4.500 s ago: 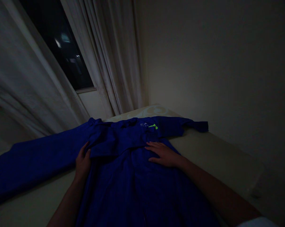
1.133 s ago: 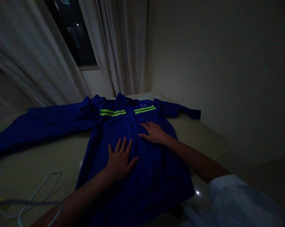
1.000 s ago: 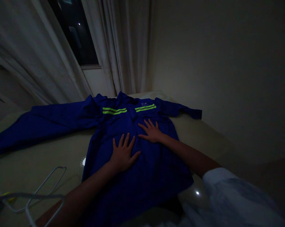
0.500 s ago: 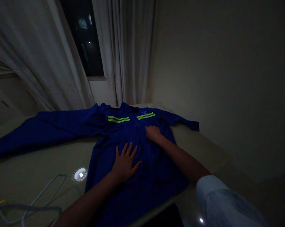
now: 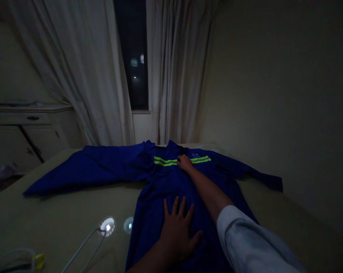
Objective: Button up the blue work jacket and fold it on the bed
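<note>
A blue jacket [image 5: 165, 185] with neon-green chest stripes lies front up on a pale, glossy table [image 5: 74, 212], its collar at the far end and both sleeves spread sideways. My left hand [image 5: 178, 229] rests flat on the lower front, fingers spread. Higher up, at the stripes beside the centre front, my right hand [image 5: 185, 162] is closed in a pinch at the jacket's zipper. The fingers hide the zipper pull itself. At chest height the two stripe halves lie close together.
Thin white wire loops, like a hanger [image 5: 84, 246], lie at the lower left by a small yellow piece [image 5: 38, 261]. A white cabinet [image 5: 32, 131] stands at the far left. Curtains [image 5: 177, 76] frame a dark window [image 5: 134, 83] behind the table; a wall is at right.
My right hand has moved up the jacket front, from below the stripes to their level. The stripe halves have come closer together. My left hand remains flat. The view has shifted.
</note>
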Demonstrator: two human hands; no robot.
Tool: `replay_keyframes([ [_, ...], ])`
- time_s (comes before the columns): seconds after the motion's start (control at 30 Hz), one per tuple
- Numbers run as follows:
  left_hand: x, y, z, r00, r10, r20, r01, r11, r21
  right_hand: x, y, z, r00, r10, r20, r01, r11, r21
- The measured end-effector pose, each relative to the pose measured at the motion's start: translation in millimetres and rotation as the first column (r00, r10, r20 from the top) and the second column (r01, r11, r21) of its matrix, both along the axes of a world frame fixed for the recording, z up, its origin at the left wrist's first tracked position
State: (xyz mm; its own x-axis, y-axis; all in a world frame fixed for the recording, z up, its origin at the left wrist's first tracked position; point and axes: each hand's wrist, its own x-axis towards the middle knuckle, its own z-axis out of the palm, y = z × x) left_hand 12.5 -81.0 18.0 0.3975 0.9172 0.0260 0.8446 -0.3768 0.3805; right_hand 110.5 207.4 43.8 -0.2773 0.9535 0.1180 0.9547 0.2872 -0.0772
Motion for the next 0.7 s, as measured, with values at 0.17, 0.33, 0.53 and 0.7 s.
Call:
replay_keyframes([
  [0.17, -2.5, -0.3, 8.1, 0.994, -0.012, 0.106, 0.02, 0.997, -0.077, -9.4, 10.0, -7.7, 0.995, 0.011, 0.097, -0.016, 0.998, 0.055],
  [0.33, -3.2, -0.6, 12.2, 0.99, -0.005, 0.141, 0.018, 0.996, -0.089, -2.9, 12.4, -6.4, 0.98, 0.067, 0.189, -0.078, 0.996, 0.053],
  [0.53, -2.4, -2.6, 11.9, 0.994, -0.006, 0.11, 0.013, 0.998, -0.063, 9.6, 5.8, 6.0, 0.958, 0.137, 0.254, -0.162, 0.983, 0.082],
  [0.7, -1.3, -1.5, 10.3, 0.998, 0.003, 0.069, 0.0, 0.999, -0.038, 11.4, -4.5, 15.3, 0.941, 0.206, 0.267, -0.244, 0.963, 0.115],
])
